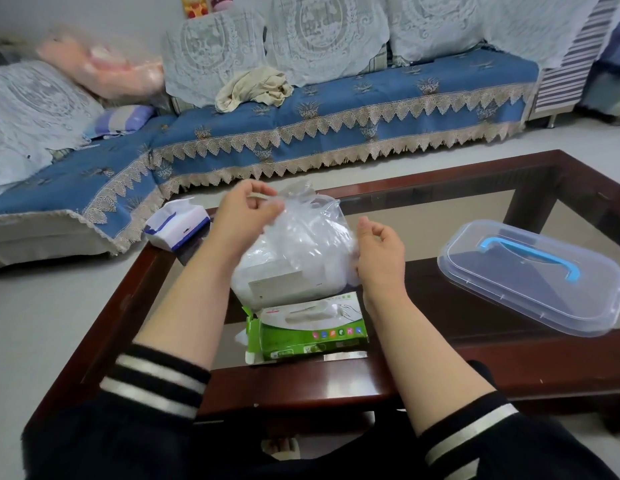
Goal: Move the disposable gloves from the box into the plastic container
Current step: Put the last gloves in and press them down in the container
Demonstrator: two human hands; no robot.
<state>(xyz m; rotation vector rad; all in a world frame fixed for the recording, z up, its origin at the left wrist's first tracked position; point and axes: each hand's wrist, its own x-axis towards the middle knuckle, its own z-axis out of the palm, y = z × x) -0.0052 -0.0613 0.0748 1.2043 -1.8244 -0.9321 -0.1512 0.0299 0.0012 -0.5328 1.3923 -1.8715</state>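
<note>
A heap of clear disposable gloves (301, 244) fills the translucent plastic container (267, 287) at the middle of the glass table. My left hand (244, 216) pinches the thin film at the top left of the heap. At the heap's right side, my right hand (379, 252) touches the gloves with its fingers curled. The green and white glove box (305, 332) lies open in front of the container, near the table's front edge. A bit of white film shows at its left end.
The container's clear lid (530, 275) with a blue handle lies on the right of the dark wooden table (301, 379). A white and blue tissue pack (177, 225) sits at the far left corner. A blue-covered sofa (301, 129) stands beyond the table.
</note>
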